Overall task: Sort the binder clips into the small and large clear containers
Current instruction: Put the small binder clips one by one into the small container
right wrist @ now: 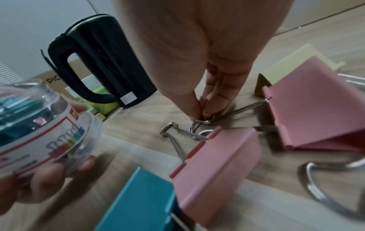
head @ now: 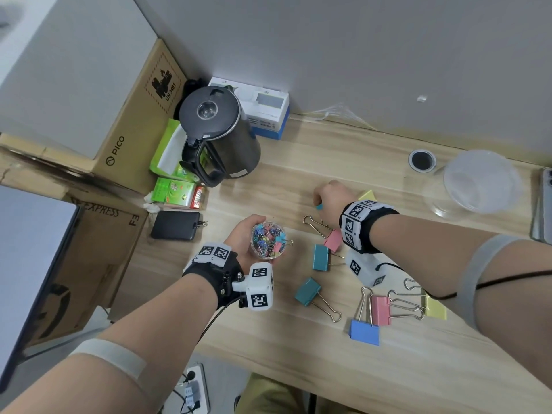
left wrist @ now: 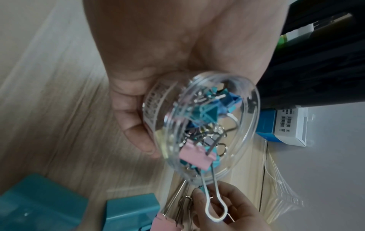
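Note:
My left hand (head: 242, 234) grips the small clear container (head: 268, 241) above the table; it is open-topped and packed with several small coloured binder clips (left wrist: 194, 154). My right hand (head: 330, 195) reaches down to the table just beyond it, fingertips (right wrist: 194, 109) pinched together on a small teal binder clip (head: 319, 207), mostly hidden by the fingers. The large clear container (head: 478, 182) stands at the far right. Large clips lie on the table: pink (head: 333, 240), teal (head: 321, 257), teal (head: 307, 291), blue (head: 364, 333), pink (head: 380, 310) and yellow (head: 436, 307).
A black kettle (head: 218, 135) stands at the back left, with green boxes (head: 173, 192), a white and blue box (head: 263, 112) and a black case (head: 175, 225) around it. Cardboard boxes (head: 119, 138) line the left. A phone (head: 545, 204) lies at the right edge.

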